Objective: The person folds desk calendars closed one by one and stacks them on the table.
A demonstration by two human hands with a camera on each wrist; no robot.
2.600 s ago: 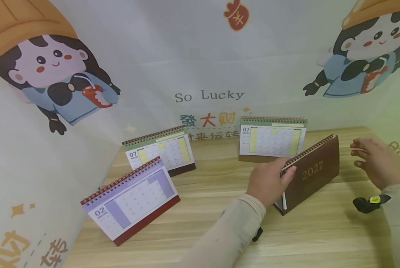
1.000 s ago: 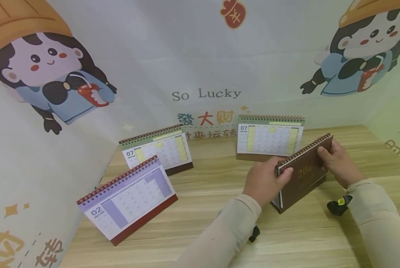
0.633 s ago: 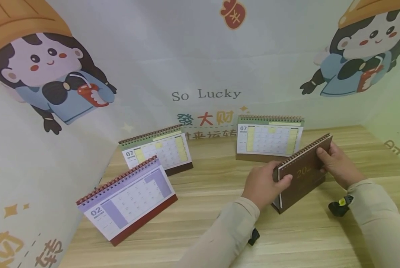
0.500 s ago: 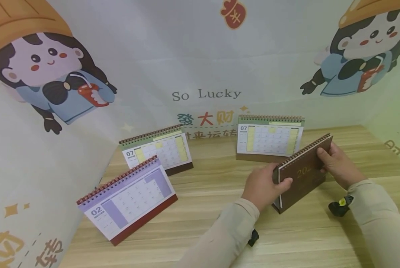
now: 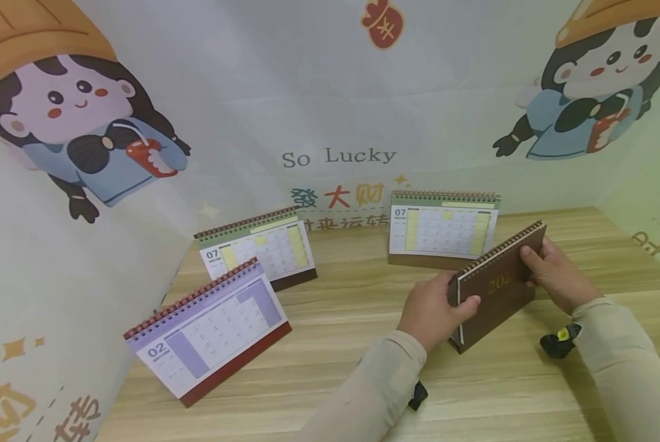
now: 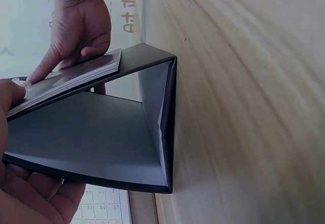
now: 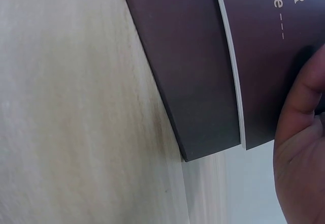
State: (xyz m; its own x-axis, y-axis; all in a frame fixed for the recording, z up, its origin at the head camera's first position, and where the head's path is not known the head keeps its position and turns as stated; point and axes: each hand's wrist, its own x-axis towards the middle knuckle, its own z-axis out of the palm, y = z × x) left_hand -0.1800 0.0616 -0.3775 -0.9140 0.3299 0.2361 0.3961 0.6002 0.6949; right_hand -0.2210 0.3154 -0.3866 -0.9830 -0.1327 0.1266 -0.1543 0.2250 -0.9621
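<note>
A brown spiral-bound desk calendar [image 5: 498, 301] stands tent-like on the table, its gold year lettering partly covered. My left hand [image 5: 431, 310] grips its left end, thumb on the front cover and fingers behind the back panel. At the right end my right hand [image 5: 562, 276] holds it, the thumb lying over the cover and the fingers mostly hidden behind. In the left wrist view the hollow triangular stand [image 6: 96, 127] shows from the side, with its base on the wood. The right wrist view shows the cover pages [image 7: 274, 82] ending above the stand's bare lower strip.
Behind stands a calendar with a green-topped 07 page [image 5: 442, 227]. On the left are another 07 calendar [image 5: 285, 252] and, before it, a purple 02 calendar [image 5: 225, 325]. A printed cloth [image 5: 341, 110] hangs round the wooden table [image 5: 330, 368].
My right hand has come in from the right and taken hold of the brown calendar's right end. My left thumb sits slightly lower on the cover. The other calendars stay put.
</note>
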